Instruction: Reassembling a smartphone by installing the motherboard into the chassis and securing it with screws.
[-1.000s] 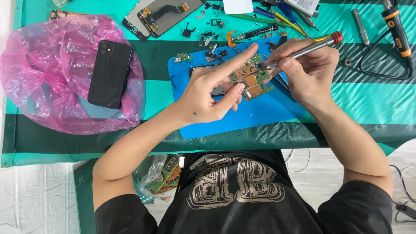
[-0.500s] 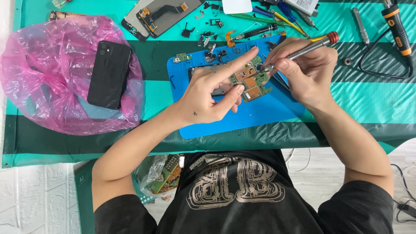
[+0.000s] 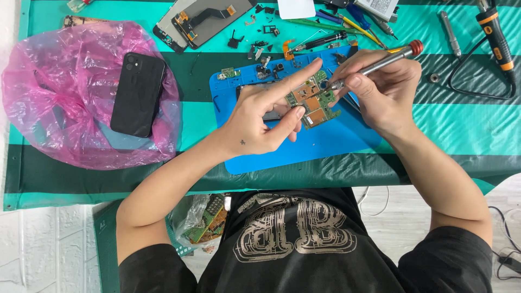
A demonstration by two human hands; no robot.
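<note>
A small green circuit board (image 3: 317, 103) lies on a blue work mat (image 3: 325, 144). My left hand (image 3: 260, 116) pins the board down, index finger stretched along its top edge and thumb at its lower left. My right hand (image 3: 382, 92) grips a slim metal screwdriver (image 3: 380, 61) with a red cap, its tip resting on the board's upper right part.
A black phone (image 3: 137, 95) lies on a pink plastic bag (image 3: 65, 92) at left. An opened phone frame (image 3: 203, 21), small loose parts (image 3: 260, 46), tweezers and pens sit at the back. A black-and-orange tool (image 3: 496, 38) with cable lies far right. A bag of boards (image 3: 206, 222) is below the table edge.
Both hands stay on the board. The screwdriver's angle and my left index finger shifted only slightly.
</note>
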